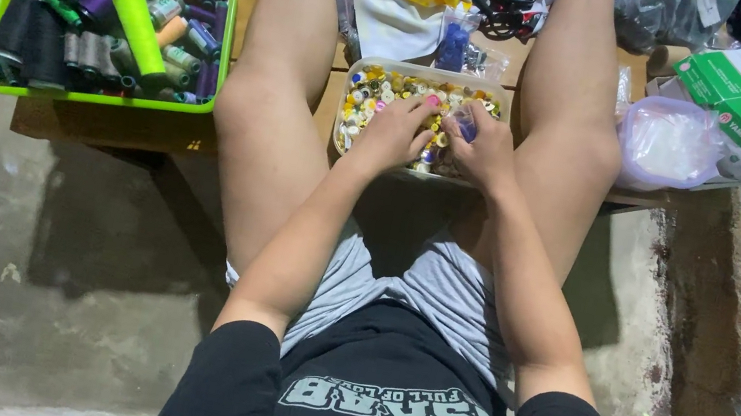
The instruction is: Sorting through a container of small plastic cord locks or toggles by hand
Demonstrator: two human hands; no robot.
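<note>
Clear plastic tub (346, 123) between the knees brims with mixed buttons (381, 88); left of it, a green basket (219, 29) holds thread spools (113, 0). Left hand (394, 131) digs in, fingers loosely curled on buttons; right hand (483, 147) pinches a small bluish piece (466, 128).

Black short-sleeved T-shirt with pale printed lettering, light grey shorts, bare forearms, bare legs

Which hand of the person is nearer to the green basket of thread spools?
The left hand. It rests in the clear box of buttons, on the side toward the green basket. The right hand is beside it, farther away.
</note>
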